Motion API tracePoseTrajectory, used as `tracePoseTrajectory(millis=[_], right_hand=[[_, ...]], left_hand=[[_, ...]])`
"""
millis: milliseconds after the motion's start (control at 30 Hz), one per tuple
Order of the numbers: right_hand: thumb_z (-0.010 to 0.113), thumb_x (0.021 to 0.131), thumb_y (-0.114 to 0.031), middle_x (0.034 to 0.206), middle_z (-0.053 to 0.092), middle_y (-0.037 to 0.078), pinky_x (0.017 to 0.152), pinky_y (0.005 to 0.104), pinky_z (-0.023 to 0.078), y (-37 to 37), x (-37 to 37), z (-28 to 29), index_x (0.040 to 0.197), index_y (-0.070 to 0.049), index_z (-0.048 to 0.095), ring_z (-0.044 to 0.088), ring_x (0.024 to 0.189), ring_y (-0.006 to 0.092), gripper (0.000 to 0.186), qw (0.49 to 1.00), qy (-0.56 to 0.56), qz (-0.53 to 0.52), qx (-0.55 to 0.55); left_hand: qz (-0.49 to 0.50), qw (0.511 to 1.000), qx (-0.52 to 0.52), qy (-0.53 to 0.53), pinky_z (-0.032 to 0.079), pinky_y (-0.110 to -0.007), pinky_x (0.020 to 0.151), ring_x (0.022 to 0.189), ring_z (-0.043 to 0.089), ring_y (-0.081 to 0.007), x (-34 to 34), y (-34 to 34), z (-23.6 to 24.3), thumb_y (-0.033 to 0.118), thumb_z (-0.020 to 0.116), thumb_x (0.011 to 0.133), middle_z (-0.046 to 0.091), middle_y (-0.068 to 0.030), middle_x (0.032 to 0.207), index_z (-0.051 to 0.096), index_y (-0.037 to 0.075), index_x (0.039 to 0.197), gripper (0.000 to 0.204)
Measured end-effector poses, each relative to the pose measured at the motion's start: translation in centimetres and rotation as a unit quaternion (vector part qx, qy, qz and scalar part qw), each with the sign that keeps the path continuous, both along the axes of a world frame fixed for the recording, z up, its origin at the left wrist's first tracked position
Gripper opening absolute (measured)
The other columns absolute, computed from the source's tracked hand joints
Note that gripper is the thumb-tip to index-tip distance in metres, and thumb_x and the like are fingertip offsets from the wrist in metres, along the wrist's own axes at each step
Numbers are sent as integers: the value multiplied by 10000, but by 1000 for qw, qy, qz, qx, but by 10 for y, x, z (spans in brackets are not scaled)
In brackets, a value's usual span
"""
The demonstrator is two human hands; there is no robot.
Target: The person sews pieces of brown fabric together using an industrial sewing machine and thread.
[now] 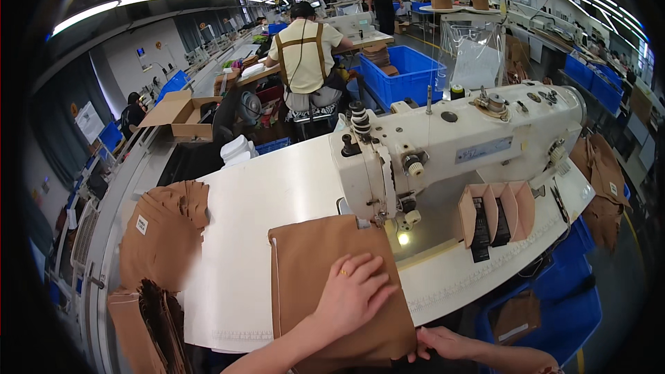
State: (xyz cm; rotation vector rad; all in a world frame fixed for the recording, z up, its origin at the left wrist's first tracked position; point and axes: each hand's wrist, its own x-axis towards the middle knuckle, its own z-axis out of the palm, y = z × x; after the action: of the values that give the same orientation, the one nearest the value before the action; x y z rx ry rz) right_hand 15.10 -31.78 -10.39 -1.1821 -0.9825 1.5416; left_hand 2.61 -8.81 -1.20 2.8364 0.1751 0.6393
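To your left, bare white tabletop [239, 249] leaves room. Beside the needle, the brown panel [312, 256] overhangs the near edge, long axis pointing away from you. Your left hand [353, 291] lies on it, fingers loosely spread; your right hand [443, 343] pinches its near right corner.

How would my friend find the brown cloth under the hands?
Find the big white sewing machine. On the white table, at its needle end, lies a brown fabric panel. Unlike the brown fabric piles further left, it has the left hand on top and the right hand at one corner.
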Motion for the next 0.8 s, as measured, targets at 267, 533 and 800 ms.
tracePoseTrajectory(millis=[267, 533, 800], right_hand=[[422, 1077, -432, 852, 730, 69, 578, 207, 489, 15, -14, 53, 944, -7, 726, 630, 665, 86, 539, 994, -11, -11, -107], [441, 1069, -426, 761, 713, 57, 545, 205, 470, 12, -14, 52, 920, -6, 730, 602, 596, 74, 531, 993, -44, -28, -107], [445, 1074, -414, 820, 730, 56, 575, 215, 490, 9, -18, 52, 923, -10, 732, 636, 667, 84, 518, 998, 32, -7, -61]], left_hand=[[-4, 999, 45, -4, 250, -624, 1140, 1326, 462, -342, -90, -107, -20, 297, 756, 771, 511, -168, 1408, 575, 44, 1321, 632], [-95, 990, 40, -96, 505, -438, 937, 1029, 604, -277, -93, -93, -16, 136, 615, 695, 653, -154, 1161, 662, -40, 1185, 523], [-119, 984, 71, -111, 536, -406, 857, 974, 617, -290, -89, -90, -10, 128, 604, 685, 657, -181, 1126, 659, -65, 1172, 527]])
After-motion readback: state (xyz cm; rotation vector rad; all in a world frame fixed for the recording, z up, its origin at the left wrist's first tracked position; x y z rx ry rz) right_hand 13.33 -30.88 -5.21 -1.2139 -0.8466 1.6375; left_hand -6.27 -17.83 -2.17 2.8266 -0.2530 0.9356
